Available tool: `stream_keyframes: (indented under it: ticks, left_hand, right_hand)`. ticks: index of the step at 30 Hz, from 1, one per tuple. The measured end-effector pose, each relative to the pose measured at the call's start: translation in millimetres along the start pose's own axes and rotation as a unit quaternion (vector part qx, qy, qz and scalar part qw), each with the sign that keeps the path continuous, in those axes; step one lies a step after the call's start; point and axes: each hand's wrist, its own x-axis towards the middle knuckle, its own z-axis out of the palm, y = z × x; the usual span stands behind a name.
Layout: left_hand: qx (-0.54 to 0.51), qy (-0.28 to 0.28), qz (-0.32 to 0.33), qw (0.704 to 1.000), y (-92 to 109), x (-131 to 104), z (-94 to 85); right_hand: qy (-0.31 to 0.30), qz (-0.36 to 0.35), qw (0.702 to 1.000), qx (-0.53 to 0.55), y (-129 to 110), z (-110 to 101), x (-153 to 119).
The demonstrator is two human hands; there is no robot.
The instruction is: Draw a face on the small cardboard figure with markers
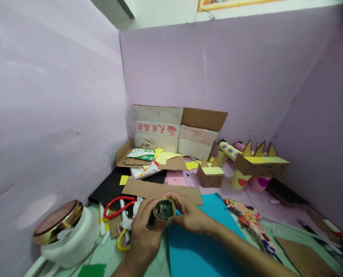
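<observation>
Upside-down red Chinese characters [150, 128], seemingly 天目扁尖, on the opened cardboard box [157, 113].

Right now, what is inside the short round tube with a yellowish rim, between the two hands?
Inside the tube, a dark hollow shows, with small details too unclear to identify. The left hand and right hand cover much of its outside.

The left hand [146, 232] and right hand [188, 215] face each other at lower centre, fingers [145, 209] curled inward. The right forearm [243, 246] slants in from the lower right.
</observation>
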Motion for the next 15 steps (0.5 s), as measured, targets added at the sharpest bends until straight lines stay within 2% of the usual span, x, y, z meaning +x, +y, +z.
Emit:
stream_keyframes:
  ticks: [3,5,7,9,11,13,15]
  left_hand:
    - [-0.026,-0.018,-0.042,0.999,2,1,-1.3]
    - [-0.043,-0.029,-0.095,0.994,3,1,-2.3]
    - [-0.034,-0.032,-0.130,0.990,5,1,-4.6]
    - [0.006,-0.047,-0.140,0.989,7,1,-8.2]
    - [0.054,-0.082,-0.132,0.986,10,0,-12.5]
    - [0.105,-0.122,-0.108,0.981,14,-1,-16.7]
    - [0.159,-0.165,-0.094,0.969,19,-2,-20.0]
  right_hand:
    - [0.022,0.009,0.997,-0.078,-10,-11,-8]
    - [0.090,0.025,0.977,-0.193,-26,-27,-21]
    - [0.176,0.058,0.934,-0.305,-48,-47,-40]
    - [0.241,0.130,0.881,-0.387,-69,-65,-68]
    - [0.242,0.217,0.830,-0.453,-82,-75,-105]
    - [0.250,0.295,0.784,-0.486,-80,-73,-146]
    - [0.235,0.350,0.773,-0.474,-66,-63,-185]
